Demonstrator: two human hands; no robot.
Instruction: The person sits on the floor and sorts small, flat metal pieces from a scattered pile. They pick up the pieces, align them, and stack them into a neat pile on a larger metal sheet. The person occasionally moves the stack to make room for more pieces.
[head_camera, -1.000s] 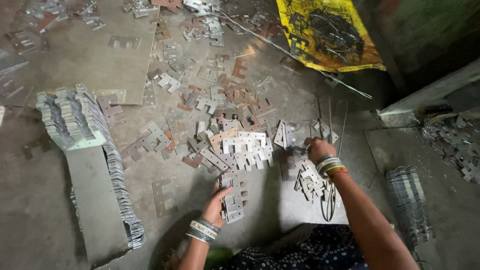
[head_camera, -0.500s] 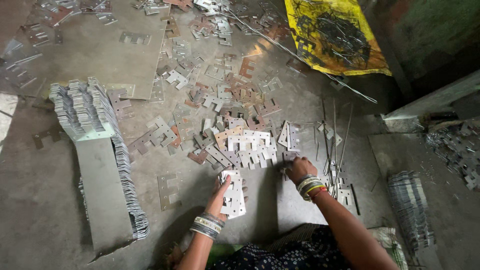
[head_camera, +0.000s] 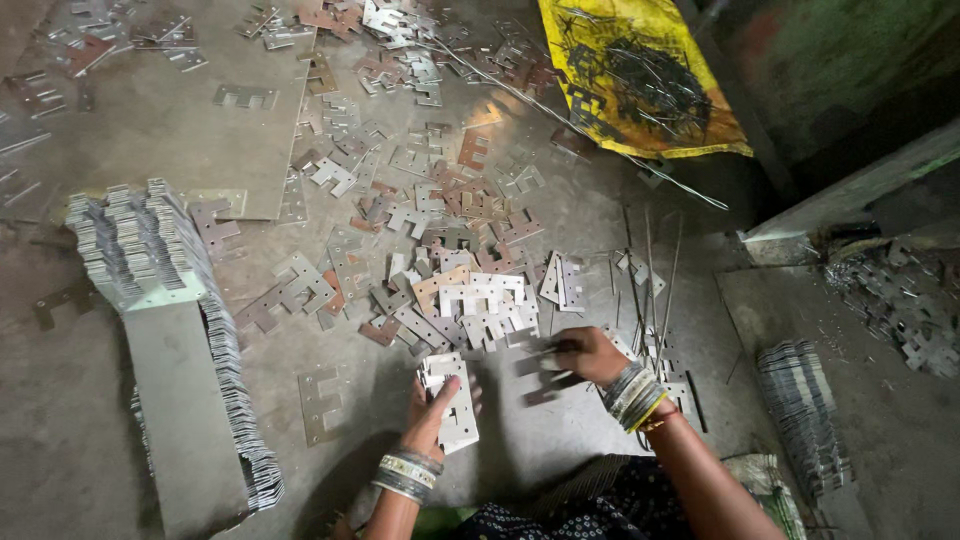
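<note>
Stacked metal bangles are worn on the left hand (head_camera: 432, 412) and right hand (head_camera: 590, 355) wrists; a dark dotted garment is seen below.

Dim, flat light from above. Soft shadow under person's torso on floor (head_camera: 520, 470). Right hand (head_camera: 585, 355) motion-blurred; metal plates (head_camera: 480, 300) glint faintly. Corners dark, upper right murky. Wide-angle bending at edges; grain throughout.

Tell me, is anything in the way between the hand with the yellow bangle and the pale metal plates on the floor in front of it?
Nothing visible is. The right hand already rests on a grey notched metal plate, with the pile of pale E-shaped metal plates just beyond on open concrete floor. The left hand holds a small stack of plates aside.
</note>
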